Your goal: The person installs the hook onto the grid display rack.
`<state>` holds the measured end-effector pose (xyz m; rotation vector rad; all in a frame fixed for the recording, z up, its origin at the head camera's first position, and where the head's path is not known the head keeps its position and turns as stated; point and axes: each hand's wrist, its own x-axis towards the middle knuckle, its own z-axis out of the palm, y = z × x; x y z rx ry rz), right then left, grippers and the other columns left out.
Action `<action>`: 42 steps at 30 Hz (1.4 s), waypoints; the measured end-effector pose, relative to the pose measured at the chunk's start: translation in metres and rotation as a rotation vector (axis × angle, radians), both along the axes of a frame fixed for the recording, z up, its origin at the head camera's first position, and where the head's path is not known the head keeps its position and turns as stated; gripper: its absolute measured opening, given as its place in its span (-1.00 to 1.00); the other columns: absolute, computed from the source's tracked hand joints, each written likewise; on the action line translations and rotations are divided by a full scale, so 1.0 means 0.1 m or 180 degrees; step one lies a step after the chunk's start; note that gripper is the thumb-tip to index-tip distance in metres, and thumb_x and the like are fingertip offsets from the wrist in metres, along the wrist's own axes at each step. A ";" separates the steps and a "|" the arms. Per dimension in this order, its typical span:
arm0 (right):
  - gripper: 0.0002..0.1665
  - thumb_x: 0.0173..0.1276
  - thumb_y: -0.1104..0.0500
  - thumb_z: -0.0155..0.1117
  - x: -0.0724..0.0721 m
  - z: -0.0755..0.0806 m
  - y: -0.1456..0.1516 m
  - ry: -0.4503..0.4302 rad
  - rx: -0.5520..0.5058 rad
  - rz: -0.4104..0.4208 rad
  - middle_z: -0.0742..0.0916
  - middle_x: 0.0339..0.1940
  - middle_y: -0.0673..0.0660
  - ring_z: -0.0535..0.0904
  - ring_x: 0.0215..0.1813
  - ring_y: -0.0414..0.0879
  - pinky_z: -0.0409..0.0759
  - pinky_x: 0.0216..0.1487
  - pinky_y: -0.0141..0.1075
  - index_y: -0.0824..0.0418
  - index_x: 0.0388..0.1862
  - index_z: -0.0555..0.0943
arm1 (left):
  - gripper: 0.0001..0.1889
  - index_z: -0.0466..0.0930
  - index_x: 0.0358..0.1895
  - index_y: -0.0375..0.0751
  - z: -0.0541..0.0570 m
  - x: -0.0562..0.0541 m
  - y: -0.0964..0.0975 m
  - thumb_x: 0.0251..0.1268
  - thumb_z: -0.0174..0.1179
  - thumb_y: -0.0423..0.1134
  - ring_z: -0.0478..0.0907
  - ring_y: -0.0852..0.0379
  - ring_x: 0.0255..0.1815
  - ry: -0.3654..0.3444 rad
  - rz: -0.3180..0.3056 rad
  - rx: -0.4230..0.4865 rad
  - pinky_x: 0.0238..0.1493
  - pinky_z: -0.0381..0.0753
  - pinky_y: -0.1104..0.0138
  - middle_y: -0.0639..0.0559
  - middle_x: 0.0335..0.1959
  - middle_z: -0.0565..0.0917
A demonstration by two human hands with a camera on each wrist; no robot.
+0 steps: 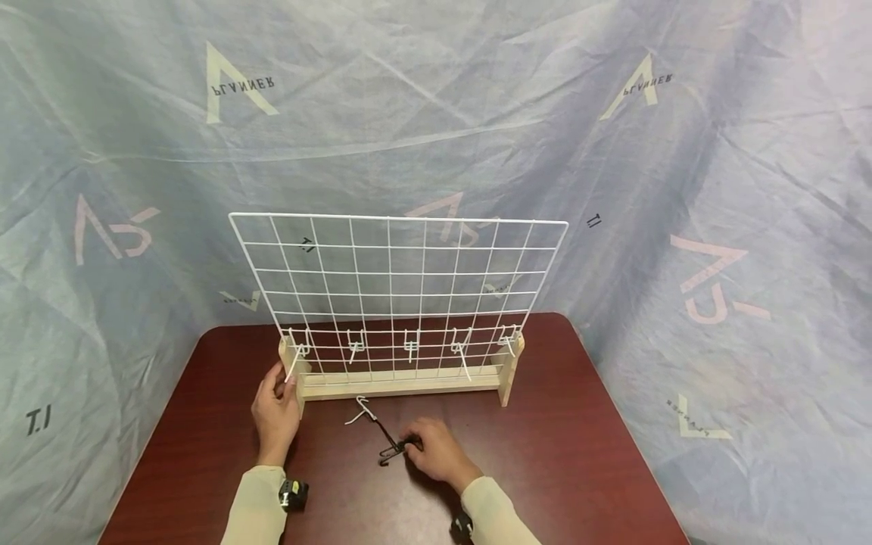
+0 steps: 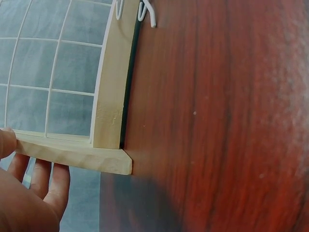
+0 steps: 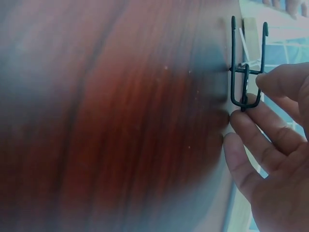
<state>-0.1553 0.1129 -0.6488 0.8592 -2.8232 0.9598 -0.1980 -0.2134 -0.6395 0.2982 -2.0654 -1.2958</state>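
Observation:
A white wire grid panel [image 1: 409, 284] stands in a pale wooden stand with a wooden end piece [image 1: 291, 363] on each side. My left hand [image 1: 275, 416] holds the left end piece, thumb on one side and fingers on the other, as the left wrist view shows. In front of the stand, my right hand [image 1: 439, 452] pinches a black wire hook [image 3: 232, 63] between thumb and fingers, close over the table. The hook's long prong points toward the stand. A loose white wire hook [image 1: 364, 410] lies on the table, overlapped by that prong's tip in the head view.
Several white hooks [image 1: 411, 346] hang in a row low on the grid, their prongs sticking out toward me. The stand's wooden base bar [image 1: 402, 390] joins the end pieces on the dark red table [image 1: 579, 454]. Grey printed cloth [image 1: 681, 189] hangs behind and at both sides.

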 end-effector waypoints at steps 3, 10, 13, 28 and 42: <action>-0.80 0.32 0.27 0.47 0.04 -0.01 0.01 -0.0055 -0.0065 -0.0018 0.82 -0.13 -0.03 0.70 -0.07 -0.25 0.69 0.01 -0.34 0.14 -0.07 0.80 | -0.57 0.61 0.36 -0.27 0.00 0.00 -0.01 0.47 0.31 -0.42 0.46 0.73 -0.17 0.0003 -0.0012 0.0002 -0.14 0.34 0.83 -0.33 0.10 0.72; -0.81 0.33 0.22 0.46 0.12 -0.02 0.01 -0.0071 -0.0027 -0.0145 0.83 -0.15 -0.08 0.70 -0.09 -0.29 0.68 -0.03 -0.35 0.10 -0.08 0.81 | -0.57 0.61 0.36 -0.26 0.02 0.02 -0.02 0.48 0.30 -0.40 0.46 0.71 -0.17 0.0028 -0.0009 -0.0003 -0.15 0.34 0.82 -0.34 0.11 0.71; -0.81 0.32 0.22 0.46 0.14 -0.02 0.00 -0.0071 -0.0026 -0.0199 0.83 -0.21 -0.10 0.68 -0.17 -0.33 0.67 -0.10 -0.37 0.09 -0.09 0.81 | -0.57 0.60 0.37 -0.24 0.01 0.01 -0.03 0.49 0.30 -0.39 0.45 0.75 -0.16 -0.0001 -0.0011 -0.0008 -0.15 0.34 0.83 -0.33 0.13 0.71; -0.89 0.27 0.15 0.52 0.19 -0.03 -0.06 -0.0209 -0.0124 -0.0478 0.75 -0.52 -0.25 0.54 -0.46 -0.47 0.48 -0.41 -0.48 0.04 -0.23 0.78 | -0.57 0.60 0.37 -0.25 0.00 0.01 -0.02 0.49 0.30 -0.40 0.46 0.74 -0.18 0.0006 -0.0039 -0.0025 -0.17 0.33 0.82 -0.32 0.11 0.71; -0.53 0.35 -0.05 0.53 0.26 -0.06 -0.13 -0.0258 -0.0200 -0.0525 0.69 -0.56 -0.30 0.50 -0.49 -0.51 0.53 -0.34 -0.48 0.16 0.13 0.71 | -0.57 0.59 0.39 -0.23 0.02 0.02 -0.02 0.52 0.28 -0.37 0.50 0.67 -0.14 -0.0013 -0.0101 0.0010 -0.14 0.37 0.83 -0.32 0.13 0.71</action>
